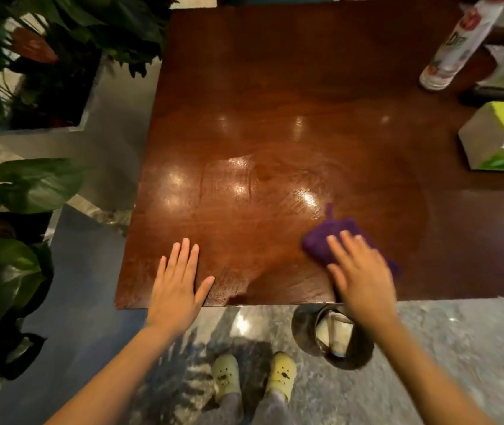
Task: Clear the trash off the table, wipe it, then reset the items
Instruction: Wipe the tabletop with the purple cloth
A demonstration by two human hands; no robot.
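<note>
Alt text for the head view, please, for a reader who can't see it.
A person's right hand presses a purple cloth on a glossy wooden table while the left hand rests flat near the front edge. A spray can and a tissue box sit along the table's right side; a waste bin stands on the floor below.

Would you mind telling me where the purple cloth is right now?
In the head view, the purple cloth lies on the table, near its front edge and right of centre, under the flat fingers of the right hand.
</note>
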